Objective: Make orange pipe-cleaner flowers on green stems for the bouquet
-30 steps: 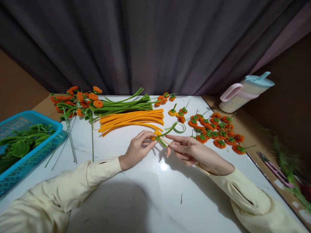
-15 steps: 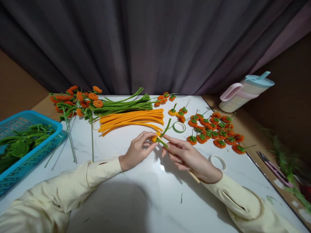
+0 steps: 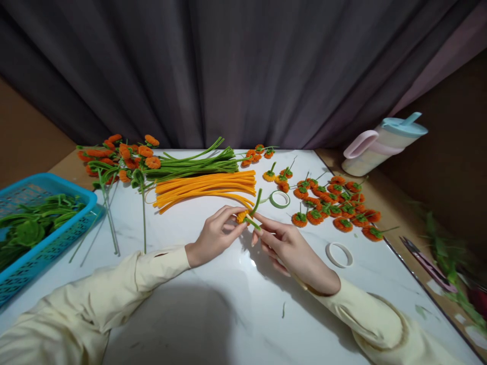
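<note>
Ideally, the left hand [image 3: 213,234], pinching the yellow flower head [image 3: 241,217] above the white table [image 3: 266,324], should steady it without crushing it, while the right hand [image 3: 284,245], closed around the pale stick [image 3: 248,216], works gently beside the green strips [image 3: 257,199]

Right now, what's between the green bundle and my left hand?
The head view shows a bundle of orange strips lying between the green bundle and your left hand.
</note>
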Tool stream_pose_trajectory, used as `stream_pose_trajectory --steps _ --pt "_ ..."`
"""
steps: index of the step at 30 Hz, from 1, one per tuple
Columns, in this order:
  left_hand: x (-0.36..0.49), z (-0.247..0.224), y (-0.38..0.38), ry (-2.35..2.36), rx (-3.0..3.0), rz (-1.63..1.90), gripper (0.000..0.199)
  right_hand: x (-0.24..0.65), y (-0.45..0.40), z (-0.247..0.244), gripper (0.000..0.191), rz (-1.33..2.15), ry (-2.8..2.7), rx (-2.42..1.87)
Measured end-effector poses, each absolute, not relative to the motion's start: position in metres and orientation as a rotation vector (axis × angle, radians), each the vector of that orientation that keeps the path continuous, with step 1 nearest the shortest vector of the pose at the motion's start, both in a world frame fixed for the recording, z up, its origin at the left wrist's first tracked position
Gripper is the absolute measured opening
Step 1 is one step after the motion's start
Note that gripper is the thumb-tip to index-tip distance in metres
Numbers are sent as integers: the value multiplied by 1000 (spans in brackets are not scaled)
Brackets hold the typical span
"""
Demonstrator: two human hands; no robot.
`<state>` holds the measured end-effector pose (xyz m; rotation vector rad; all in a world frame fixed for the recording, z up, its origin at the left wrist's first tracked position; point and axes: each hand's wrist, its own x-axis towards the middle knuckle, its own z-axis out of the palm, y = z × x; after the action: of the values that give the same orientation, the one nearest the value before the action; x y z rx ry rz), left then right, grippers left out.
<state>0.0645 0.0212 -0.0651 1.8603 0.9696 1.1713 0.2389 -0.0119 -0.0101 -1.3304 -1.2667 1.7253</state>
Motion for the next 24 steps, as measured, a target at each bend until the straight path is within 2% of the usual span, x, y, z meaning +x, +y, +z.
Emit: stream_pose_trajectory --steps 5,13,19,24 --pt "65 -66 22 1000 1813 1136 27 240 -14 -14 43 1514 -1602 -1398" --pt "64 -67 22 923 1796 1077 33 242 -11 -24 37 867 -2135 -1267" --pt "63 -69 24 834 1778 1084 27 248 -8 -36 52 725 -2300 -1149" --pt "64 -67 24 755 1669 1036 19 251 -10 -30 67 638 -2486 -1209"
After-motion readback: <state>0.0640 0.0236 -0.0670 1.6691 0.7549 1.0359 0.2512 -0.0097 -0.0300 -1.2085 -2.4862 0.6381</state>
